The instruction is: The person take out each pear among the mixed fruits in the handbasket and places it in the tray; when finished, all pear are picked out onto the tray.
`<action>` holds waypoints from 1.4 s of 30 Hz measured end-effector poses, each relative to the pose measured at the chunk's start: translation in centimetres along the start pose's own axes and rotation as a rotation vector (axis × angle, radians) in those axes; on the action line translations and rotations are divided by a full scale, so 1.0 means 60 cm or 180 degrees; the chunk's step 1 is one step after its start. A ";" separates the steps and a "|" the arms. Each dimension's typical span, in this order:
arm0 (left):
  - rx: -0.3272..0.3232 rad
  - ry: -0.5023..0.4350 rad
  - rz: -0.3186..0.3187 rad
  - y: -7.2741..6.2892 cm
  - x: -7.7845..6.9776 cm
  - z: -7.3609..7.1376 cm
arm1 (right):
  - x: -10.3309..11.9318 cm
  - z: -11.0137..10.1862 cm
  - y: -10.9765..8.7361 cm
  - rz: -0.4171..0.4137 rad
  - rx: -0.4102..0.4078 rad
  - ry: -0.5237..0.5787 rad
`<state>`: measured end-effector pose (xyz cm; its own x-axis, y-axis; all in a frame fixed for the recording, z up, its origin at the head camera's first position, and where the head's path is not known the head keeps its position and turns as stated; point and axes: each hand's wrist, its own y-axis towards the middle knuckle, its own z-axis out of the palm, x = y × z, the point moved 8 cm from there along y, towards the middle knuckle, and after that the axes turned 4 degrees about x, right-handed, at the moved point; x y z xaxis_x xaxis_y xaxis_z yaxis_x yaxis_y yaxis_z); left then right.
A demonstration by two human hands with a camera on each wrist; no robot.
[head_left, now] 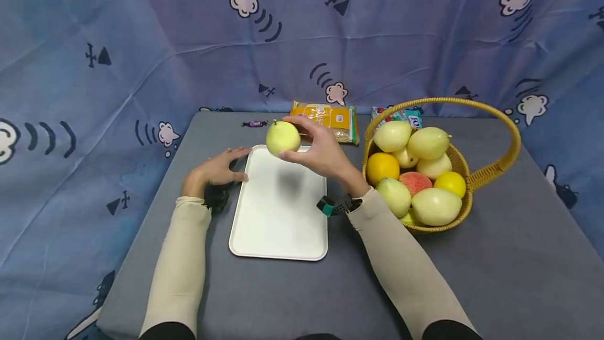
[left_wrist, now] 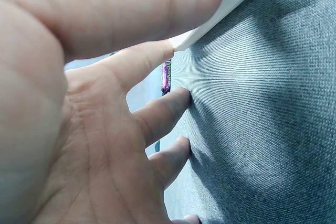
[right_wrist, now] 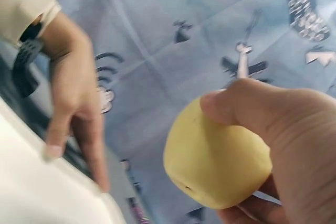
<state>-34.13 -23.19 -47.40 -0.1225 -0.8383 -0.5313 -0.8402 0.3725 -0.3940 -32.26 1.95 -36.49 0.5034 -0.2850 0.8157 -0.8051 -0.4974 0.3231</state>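
In the head view, my right hand holds a round yellow-green apple above the far end of a white rectangular tray. The right wrist view shows the thumb on one side of the apple and fingertips under the other. My left hand is at the tray's left edge, fingers spread. Seen from the left wrist, its thumb and index finger lie right at the tray rim, and the other fingertips reach down to the grey cloth.
A yellow wicker basket with a tall handle stands at the right, full of pale green, yellow, orange and red fruit. Behind the tray lie a purple-wrapped candy and an orange food packet. A blue-green packet sits behind the basket.
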 end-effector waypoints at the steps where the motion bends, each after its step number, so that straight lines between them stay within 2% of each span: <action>1: -0.0004 0.0012 -0.0006 0.001 0.000 0.000 | -0.009 0.008 0.004 0.0028 0.0011 0.0061; 6: -0.0009 0.0018 -0.0012 0.003 -0.003 -0.001 | -0.054 0.051 0.025 0.0166 0.0064 0.0343; 13: 0.0023 0.0010 -0.0042 0.003 -0.004 0.004 | -0.114 0.101 0.039 0.0415 0.0126 0.0079; 18: 0.0010 -0.0026 -0.0024 0.003 -0.005 0.006 | -0.142 0.125 0.038 0.0530 0.0195 0.0171; 31: -0.0024 -0.0036 -0.0019 0.001 -0.004 0.003 | -0.155 0.149 0.045 0.0518 0.0116 0.0451; 42: -0.0010 -0.0015 -0.0023 0.001 -0.002 -0.002 | -0.147 0.144 0.039 0.0531 0.0144 0.0130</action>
<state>-34.22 -23.12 -47.29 -0.1140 -0.8391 -0.5319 -0.8428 0.3652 -0.3955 -35.86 -3.78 -47.11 0.3500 -0.3336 0.8753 -0.8611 -0.4825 0.1604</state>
